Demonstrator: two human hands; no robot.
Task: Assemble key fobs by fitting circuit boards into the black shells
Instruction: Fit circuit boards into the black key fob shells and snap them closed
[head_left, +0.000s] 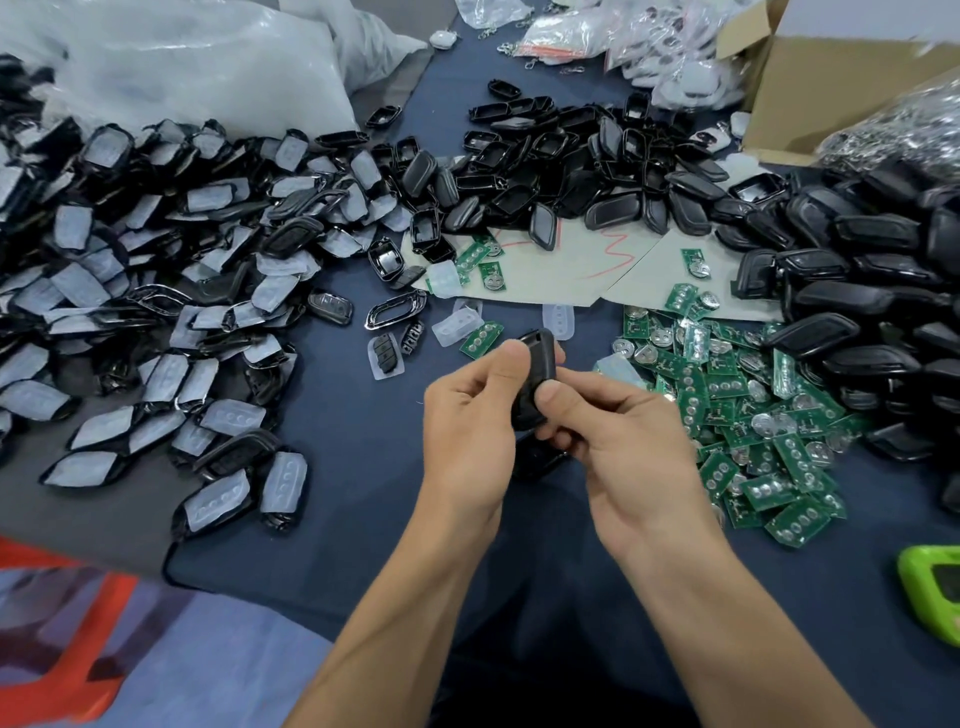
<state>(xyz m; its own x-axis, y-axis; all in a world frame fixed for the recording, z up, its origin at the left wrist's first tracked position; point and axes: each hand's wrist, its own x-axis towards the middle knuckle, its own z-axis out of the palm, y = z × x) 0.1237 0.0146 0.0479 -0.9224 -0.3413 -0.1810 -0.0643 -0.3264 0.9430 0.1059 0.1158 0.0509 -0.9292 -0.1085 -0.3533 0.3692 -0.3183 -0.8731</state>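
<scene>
Your left hand (467, 415) and right hand (623, 441) together hold one black shell (537, 358) above the middle of the worktop (363, 441), toward its front edge. Each thumb presses on the near face and the other fingers curl behind, pinching it; you cannot tell whether a board sits inside. The green circuit boards (753, 415) lie heaped toward the right edge just beside your right hand, a pile of empty shells (571, 156) runs along the back edge, and shells with clear pads (156, 286) cover the left edge.

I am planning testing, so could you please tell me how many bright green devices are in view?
1: the green device lies at the picture's right edge, near the person's right arm, partly cut off; others may be out of view.
</scene>
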